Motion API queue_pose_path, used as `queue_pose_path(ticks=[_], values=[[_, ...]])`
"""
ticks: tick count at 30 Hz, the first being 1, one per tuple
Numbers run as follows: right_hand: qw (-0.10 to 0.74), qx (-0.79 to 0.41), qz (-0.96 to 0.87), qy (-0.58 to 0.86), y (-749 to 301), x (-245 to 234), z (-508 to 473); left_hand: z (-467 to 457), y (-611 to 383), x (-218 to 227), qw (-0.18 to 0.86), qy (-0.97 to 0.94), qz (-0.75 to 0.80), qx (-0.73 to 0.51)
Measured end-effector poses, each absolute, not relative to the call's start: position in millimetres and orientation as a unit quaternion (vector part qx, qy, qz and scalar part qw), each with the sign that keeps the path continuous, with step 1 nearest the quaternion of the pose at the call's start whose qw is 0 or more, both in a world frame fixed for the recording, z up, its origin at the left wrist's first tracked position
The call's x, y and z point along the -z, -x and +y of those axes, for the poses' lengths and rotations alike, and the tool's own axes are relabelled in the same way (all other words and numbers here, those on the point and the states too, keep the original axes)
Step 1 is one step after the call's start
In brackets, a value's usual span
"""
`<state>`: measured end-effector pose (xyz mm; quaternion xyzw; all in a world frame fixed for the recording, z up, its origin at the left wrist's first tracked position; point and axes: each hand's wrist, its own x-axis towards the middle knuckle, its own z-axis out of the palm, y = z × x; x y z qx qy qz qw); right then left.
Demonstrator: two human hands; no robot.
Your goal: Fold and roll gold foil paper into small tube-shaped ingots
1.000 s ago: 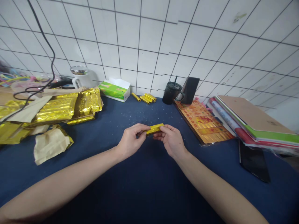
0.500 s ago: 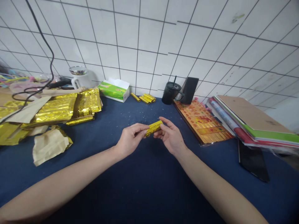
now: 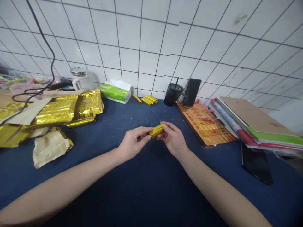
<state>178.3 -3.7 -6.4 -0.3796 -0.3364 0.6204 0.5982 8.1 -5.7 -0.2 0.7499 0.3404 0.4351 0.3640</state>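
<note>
A small folded piece of gold foil paper (image 3: 157, 130) is held above the dark blue tabletop (image 3: 146, 176). My left hand (image 3: 134, 142) pinches its left end between thumb and fingers. The right end sits in the grip of my right hand (image 3: 173, 138), thumb on the near side and fingers behind. Parts of the paper are covered by my fingertips. Farther back, several gold paper rolls (image 3: 149, 100) lie together near the wall, with a single gold roll (image 3: 137, 98) just left of them.
At left lie gold foil sheets (image 3: 56, 108) and a crumpled paper (image 3: 50, 146). Along the wall stand a white mug (image 3: 82, 80), a green tissue box (image 3: 115, 91), a dark cup (image 3: 173, 94) and a phone (image 3: 192, 91). Orange packets (image 3: 208, 123), stacked folders (image 3: 260, 116) and a black tablet (image 3: 257, 162) lie right.
The gold paper has turned slightly in my fingers, showing a lengthwise crease on top. My right index finger has curled down closer to it; my left fingers have shifted a little.
</note>
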Motion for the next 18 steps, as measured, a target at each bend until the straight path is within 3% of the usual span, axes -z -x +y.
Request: queue_pose_path(ticks=[10,14,18], values=[[0.597,-0.589,-0.377,0.394,-174.7,9.9,-5.8,-5.0,-9.4,4.4,0.389,-0.726,0.327,-0.463],[0.588,-0.428,-0.513,0.456,-171.3,11.3,-13.1,-4.9,-10.5,4.0,0.404,-0.706,0.345,-0.469],[0.504,-0.239,-0.676,0.481,-168.6,9.1,-23.5,-6.4,-11.5,0.2,0.389,-0.701,0.375,-0.466]])
